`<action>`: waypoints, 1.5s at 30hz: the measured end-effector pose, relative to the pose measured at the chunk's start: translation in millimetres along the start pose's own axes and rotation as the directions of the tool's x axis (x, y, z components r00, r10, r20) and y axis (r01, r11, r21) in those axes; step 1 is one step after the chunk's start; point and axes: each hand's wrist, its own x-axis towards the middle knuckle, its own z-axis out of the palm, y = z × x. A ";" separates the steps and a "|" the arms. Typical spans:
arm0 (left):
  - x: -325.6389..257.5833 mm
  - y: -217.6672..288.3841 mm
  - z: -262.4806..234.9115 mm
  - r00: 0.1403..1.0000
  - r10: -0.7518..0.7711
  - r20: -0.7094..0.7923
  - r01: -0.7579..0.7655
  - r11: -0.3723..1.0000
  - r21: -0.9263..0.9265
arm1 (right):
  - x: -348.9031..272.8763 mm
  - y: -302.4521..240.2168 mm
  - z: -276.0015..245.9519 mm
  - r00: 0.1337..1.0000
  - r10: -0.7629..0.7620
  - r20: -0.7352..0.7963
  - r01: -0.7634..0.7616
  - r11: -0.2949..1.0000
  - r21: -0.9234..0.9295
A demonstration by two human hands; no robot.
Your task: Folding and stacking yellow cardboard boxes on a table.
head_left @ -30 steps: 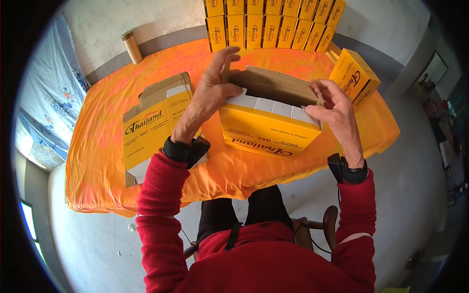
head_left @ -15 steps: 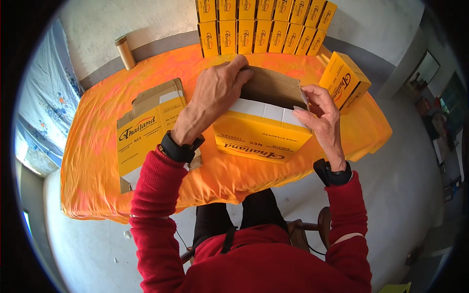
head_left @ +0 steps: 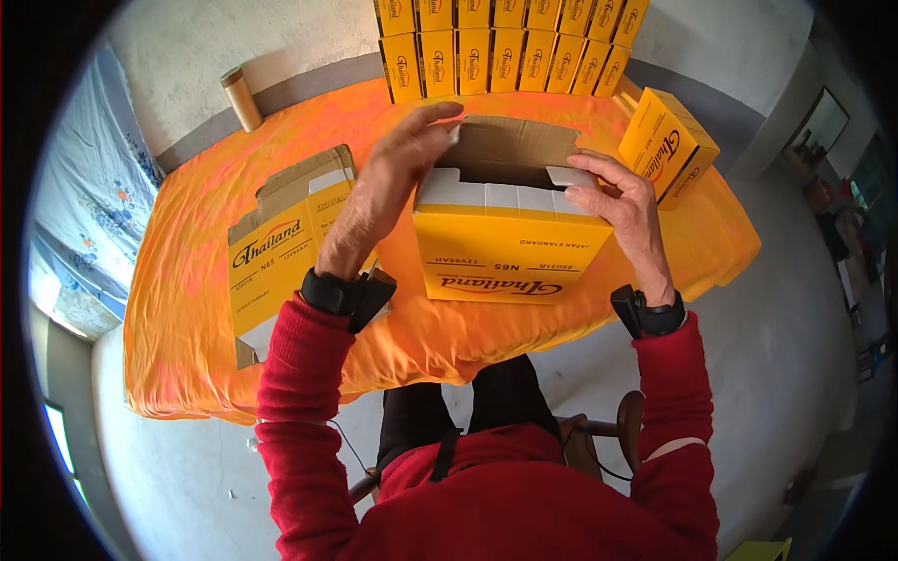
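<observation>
In front of me a yellow cardboard box (head_left: pixel 510 248) stands on the cloth-covered table, its top open and brown inside. The tall rear flap (head_left: pixel 514 145) stands up, and the white near flap and small side flaps show around the opening. My left hand (head_left: pixel 388 182) is at the box's left upper corner, fingers stretched out and somewhat blurred, thumb apart. My right hand (head_left: pixel 625 201) pinches the box's right upper edge, thumb on the outside near the small right flap. On the left lies a flattened yellow box (head_left: pixel 276 252), partly covered by my left wrist.
Two visible rows of yellow boxes (head_left: pixel 505 61) stand stacked against the wall at the back. Another closed yellow box (head_left: pixel 669 150) is at the table's right. A tan cylinder (head_left: pixel 240 100) stands at the back left. The orange cloth (head_left: pixel 187 318) drapes over the table edge.
My left hand has loosened from the left upper edge, its fingers straightening. The box has turned slightly, with its small side flaps now folded inward. My right hand stays on the right edge.
</observation>
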 end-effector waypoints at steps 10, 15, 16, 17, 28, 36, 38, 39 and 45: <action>-6.3 -22.5 -5.0 0.994 0.068 0.080 -0.069 0.998 0.013 | -1.0 -0.2 7.9 0.999 -0.034 -0.008 0.035 0.987 0.160; -10.4 -20.3 -5.4 0.988 0.086 0.128 -0.110 0.975 0.194 | -1.9 8.1 -4.5 0.963 -0.219 0.158 0.223 0.975 -0.006; -11.4 -18.6 -4.3 0.982 0.141 0.128 -0.169 0.955 0.245 | -2.2 9.3 -6.0 0.963 -0.218 0.157 0.221 0.975 -0.006; -12.0 -17.8 -3.6 0.972 0.195 0.131 -0.226 0.928 0.296 | -2.7 10.1 -7.3 0.966 -0.191 0.176 0.192 0.981 0.013; -4.9 3.1 3.5 0.976 -0.009 0.220 -0.132 0.775 0.618 | 11.6 -14.8 1.1 0.971 0.086 0.224 -0.082 0.996 -0.029; -2.6 9.5 6.9 0.968 -0.065 0.241 -0.136 0.672 0.728 | 13.6 -22.2 2.2 0.935 0.038 0.353 0.153 0.854 -0.497; -4.8 6.0 2.4 0.971 -0.064 0.228 -0.120 0.696 0.708 | 8.7 -11.6 -3.8 0.922 -0.039 0.385 0.218 0.875 -0.432; -6.3 4.7 -1.2 0.964 0.044 0.261 -0.217 0.697 0.683 | 6.7 -11.7 -3.5 0.913 -0.079 0.400 0.250 0.883 -0.396; -25.7 0.9 -8.5 0.808 0.242 0.536 -0.589 0.342 0.732 | -7.1 -20.3 0.4 0.901 -0.105 0.422 0.329 0.799 -0.504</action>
